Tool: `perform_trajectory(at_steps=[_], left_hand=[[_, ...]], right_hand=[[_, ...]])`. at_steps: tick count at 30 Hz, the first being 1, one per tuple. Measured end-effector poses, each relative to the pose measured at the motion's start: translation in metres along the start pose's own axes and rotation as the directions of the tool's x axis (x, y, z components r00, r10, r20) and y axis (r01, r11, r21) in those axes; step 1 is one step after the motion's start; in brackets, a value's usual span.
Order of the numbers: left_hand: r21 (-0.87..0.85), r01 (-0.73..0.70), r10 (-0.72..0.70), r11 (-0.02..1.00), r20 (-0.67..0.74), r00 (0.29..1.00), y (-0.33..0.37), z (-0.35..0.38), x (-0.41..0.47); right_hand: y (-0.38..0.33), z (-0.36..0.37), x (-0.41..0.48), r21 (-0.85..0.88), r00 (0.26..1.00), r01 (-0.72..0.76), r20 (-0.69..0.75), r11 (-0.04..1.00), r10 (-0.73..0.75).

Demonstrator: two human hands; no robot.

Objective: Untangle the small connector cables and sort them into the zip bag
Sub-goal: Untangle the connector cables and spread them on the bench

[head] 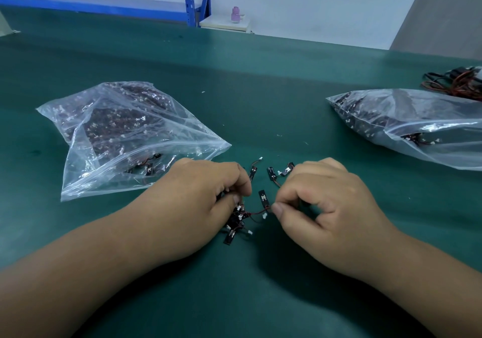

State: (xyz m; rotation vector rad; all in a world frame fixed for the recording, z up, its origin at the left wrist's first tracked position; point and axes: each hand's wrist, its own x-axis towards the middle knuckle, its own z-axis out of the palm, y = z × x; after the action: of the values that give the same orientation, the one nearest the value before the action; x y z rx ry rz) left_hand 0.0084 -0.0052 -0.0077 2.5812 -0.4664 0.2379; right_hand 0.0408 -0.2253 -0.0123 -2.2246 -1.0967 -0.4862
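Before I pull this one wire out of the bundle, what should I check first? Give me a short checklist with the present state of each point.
1. Left hand grips the tangled bundle: ok.
2. Right hand pinches one red wire: ok.
3. That wire is free of the bundle: not ok, it runs into it.
4. Left zip bag has its mouth open: cannot tell.
5. Loose cables on the table are bagged: not ok.
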Motion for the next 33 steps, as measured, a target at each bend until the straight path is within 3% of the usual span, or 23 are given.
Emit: perform_trajectory(at_steps=[6, 13, 20, 27, 33], left_hand=[[-0.004, -0.054, 0.054, 0.999, -0.002, 0.999, 0.0, -0.001, 0.0], [-0.187, -0.059, 0.045, 0.981, -0.078, 0.996, 0.003, 0.002, 0.001], [-0.209, -0.134, 0.073, 0.969, -0.275, 0.959, 0.009, 0.001, 0.001], [-0.29, -0.063, -0.081, 0.955, -0.461, 0.884, 0.009, 0.002, -0.001], [-0.241, 0.048, -0.162, 0.969, -0.483, 0.861, 0.007, 0.003, -0.002]], right_hand=[[0.0, -0.001, -0.001, 0.079, 0.999, -0.028, -0.028, 0.996, 0.03], [-0.005, 0.002, -0.002, -0.079, 0.967, 0.058, 0.254, 0.995, -0.036], [-0.011, 0.002, -0.001, -0.08, 0.949, 0.063, 0.313, 0.995, -0.035], [-0.016, 0.004, -0.002, -0.193, 0.94, 0.164, 0.327, 0.967, -0.094], [-0.016, 0.005, -0.003, -0.249, 0.949, 0.19, 0.296, 0.95, -0.112]])
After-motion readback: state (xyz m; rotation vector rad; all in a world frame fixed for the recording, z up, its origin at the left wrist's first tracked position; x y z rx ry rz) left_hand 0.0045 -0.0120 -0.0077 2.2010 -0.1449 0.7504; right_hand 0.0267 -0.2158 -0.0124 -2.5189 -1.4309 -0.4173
